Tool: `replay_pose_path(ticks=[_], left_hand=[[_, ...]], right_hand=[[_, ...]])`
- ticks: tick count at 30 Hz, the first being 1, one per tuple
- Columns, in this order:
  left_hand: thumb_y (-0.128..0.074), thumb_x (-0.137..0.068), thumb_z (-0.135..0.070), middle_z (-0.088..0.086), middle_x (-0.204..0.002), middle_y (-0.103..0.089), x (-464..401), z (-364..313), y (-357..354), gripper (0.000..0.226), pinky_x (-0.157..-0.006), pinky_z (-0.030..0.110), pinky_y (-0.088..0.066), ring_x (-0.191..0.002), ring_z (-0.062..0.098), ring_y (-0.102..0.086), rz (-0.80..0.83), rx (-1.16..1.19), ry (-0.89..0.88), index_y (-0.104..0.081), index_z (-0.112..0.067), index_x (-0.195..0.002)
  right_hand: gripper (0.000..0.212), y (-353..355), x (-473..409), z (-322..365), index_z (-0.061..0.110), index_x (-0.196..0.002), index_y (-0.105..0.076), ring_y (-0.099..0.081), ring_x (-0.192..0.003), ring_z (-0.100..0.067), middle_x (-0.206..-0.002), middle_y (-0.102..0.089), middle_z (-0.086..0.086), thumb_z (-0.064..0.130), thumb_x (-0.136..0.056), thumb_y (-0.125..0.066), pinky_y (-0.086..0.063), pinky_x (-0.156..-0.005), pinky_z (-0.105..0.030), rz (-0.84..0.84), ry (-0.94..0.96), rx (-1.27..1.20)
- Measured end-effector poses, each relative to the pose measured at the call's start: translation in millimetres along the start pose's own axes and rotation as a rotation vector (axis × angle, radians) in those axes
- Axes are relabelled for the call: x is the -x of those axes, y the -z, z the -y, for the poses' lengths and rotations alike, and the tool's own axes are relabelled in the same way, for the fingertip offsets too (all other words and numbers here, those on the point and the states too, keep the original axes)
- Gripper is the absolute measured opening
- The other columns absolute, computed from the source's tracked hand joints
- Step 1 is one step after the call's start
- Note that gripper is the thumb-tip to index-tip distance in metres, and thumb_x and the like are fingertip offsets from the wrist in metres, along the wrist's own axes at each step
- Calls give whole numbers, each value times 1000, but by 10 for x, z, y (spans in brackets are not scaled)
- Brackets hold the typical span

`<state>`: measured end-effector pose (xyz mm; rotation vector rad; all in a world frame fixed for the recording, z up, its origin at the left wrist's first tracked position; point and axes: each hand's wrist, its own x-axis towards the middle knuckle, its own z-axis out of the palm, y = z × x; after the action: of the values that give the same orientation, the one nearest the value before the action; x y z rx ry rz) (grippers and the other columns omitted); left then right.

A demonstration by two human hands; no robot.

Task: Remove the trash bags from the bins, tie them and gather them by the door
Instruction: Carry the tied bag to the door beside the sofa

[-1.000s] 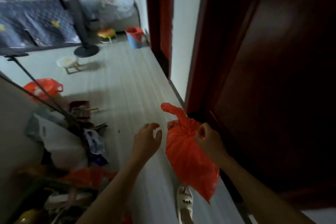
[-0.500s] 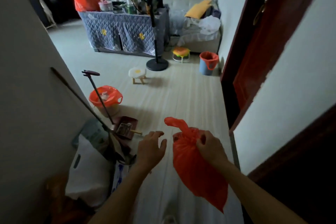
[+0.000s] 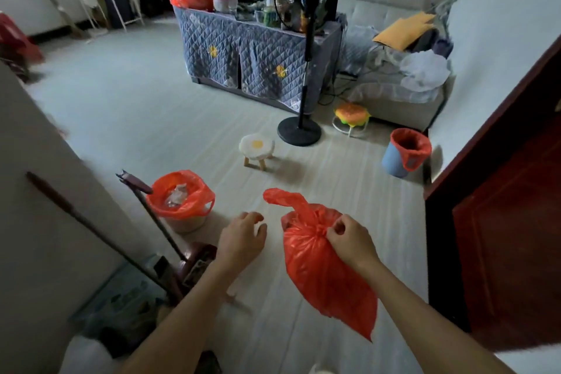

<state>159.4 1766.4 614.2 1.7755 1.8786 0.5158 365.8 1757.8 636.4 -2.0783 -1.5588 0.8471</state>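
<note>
Now right hand point(image 3: 349, 240) pinches the knotted neck of the red trash bag point(image 3: 321, 270) — hanging above the floor, light, limp, slippery film; knot is the handhold. Left hand point(image 3: 241, 240) relaxed, empty.

The right hand point(image 3: 349, 237) pinches the gathered neck of a red trash bag point(image 3: 321, 267) that hangs above the floor point(image 3: 151, 118). The left hand point(image 3: 243, 237) hovers beside it, fingers loosely curled. A red-lined bin point(image 3: 180, 200) stands near the left wall, a blue bin point(image 3: 405, 152) beside the dark door point(image 3: 510, 222).
</note>
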Motion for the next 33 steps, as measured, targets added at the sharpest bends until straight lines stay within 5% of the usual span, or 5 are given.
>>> replay_pose_path(ticks=[8,14,24,33], left_hand=[[-48,-91,-27,4,-115,-63,-2248,152,-171,27,-87,33,-49,-102,20,-60,-72,45,223,-60,-17,-112],[-47,-92,-26,7,-116,-63,-3892,354,535,29,-86,33,-44,-105,24,-59,-202,17,340,-59,-15,-116],[-44,-93,-31,4,-128,-54,-6733,1927,1559,36,-97,34,-42,-118,22,-51,-128,4,469,-49,-17,-126],[-43,-93,-31,4,-128,-54,-9463,3090,2996,36,-95,34,-41,-118,24,-50,-184,-71,413,-49,-19,-126]], right_hand=[[9,-322,-2817,797,16,-81,-54,-58,-89,-26,-88,-63,-5,24,-82,-58,-42,-78,-30,110,41,-12],[8,-796,-4560,2023,23,-75,-51,-60,-97,-31,-97,-68,-9,27,-80,-57,-46,-87,-37,244,169,76],[11,-2194,-7070,4091,14,-80,-49,-59,-85,-29,-81,-59,-3,21,-87,-54,-39,-71,-31,366,315,114],[8,-3099,-9163,6362,14,-82,-51,-60,-88,-31,-90,-66,-10,20,-86,-55,-46,-76,-37,333,426,136]])
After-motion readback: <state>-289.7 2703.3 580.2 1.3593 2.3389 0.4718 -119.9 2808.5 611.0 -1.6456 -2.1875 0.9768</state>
